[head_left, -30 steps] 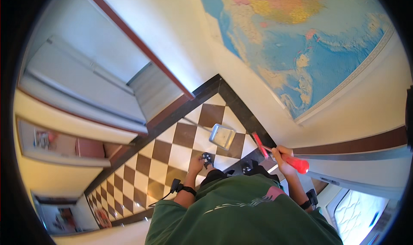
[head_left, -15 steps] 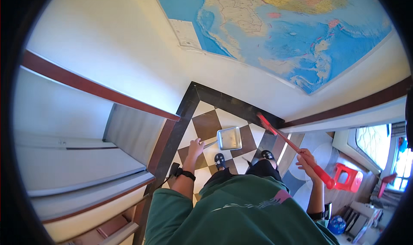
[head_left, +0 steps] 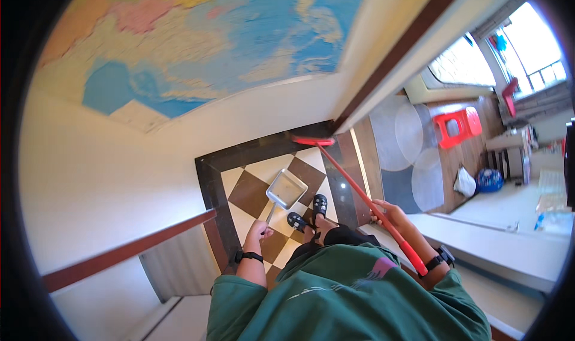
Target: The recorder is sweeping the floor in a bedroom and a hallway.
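My left hand (head_left: pixel 257 231) is closed round the handle of a silvery metal dustpan (head_left: pixel 287 189), whose square pan is over the checkered floor ahead of my feet. Dirt or stains inside the pan are too small to make out. My right hand (head_left: pixel 389 214) grips the long red handle of a broom (head_left: pixel 359 188), with the handle's thick end lying along my right forearm. The broom's red head (head_left: pixel 314 141) is at the dark floor border by the wall corner and door frame.
A large wall map (head_left: pixel 239 35) hangs ahead. Brown-and-cream tiles (head_left: pixel 250 194) lie under my dark clogs (head_left: pixel 320 205). To the right, beyond a threshold, are a grey rug (head_left: pixel 398 155), a red plastic stool (head_left: pixel 457 127), a white bag (head_left: pixel 465 182) and a bed (head_left: pixel 458 71). Brown wooden trim (head_left: pixel 135 248) runs at left.
My view has turned right, showing more of the room there. The broom head now lies at the corner by the door frame, and its handle has swung toward my right forearm.
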Action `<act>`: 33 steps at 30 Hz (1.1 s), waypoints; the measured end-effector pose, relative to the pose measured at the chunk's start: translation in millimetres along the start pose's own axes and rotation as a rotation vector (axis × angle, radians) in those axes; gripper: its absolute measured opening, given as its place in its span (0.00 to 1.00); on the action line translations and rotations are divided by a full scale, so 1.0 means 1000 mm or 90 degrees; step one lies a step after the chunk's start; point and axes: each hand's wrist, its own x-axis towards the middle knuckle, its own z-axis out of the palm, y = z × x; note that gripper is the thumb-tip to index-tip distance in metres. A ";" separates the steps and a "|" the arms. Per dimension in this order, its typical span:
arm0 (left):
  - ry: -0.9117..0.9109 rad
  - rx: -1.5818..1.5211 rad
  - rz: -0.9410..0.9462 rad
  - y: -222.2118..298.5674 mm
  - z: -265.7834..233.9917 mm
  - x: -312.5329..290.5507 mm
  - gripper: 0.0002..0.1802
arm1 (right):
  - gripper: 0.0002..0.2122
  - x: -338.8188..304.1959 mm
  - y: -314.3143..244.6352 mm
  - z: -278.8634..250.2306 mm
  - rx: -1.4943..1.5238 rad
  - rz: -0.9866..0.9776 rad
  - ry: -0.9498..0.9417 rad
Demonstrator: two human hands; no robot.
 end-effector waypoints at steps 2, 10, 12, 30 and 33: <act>0.024 0.150 -0.019 0.002 0.002 0.012 0.09 | 0.22 0.015 0.011 -0.014 -0.101 -0.070 0.026; -0.027 0.014 -0.053 -0.006 -0.015 0.008 0.06 | 0.10 0.112 -0.006 -0.054 -0.073 -0.063 -0.062; -0.028 0.047 -0.049 -0.005 -0.012 -0.020 0.06 | 0.08 0.128 -0.018 -0.072 -0.038 -0.077 -0.071; -0.005 0.162 -0.056 0.091 0.026 -0.098 0.07 | 0.06 0.035 0.073 -0.231 -0.071 -0.117 0.108; -0.005 0.244 -0.055 0.117 0.024 -0.085 0.06 | 0.12 -0.001 0.109 -0.220 -0.023 -0.097 0.189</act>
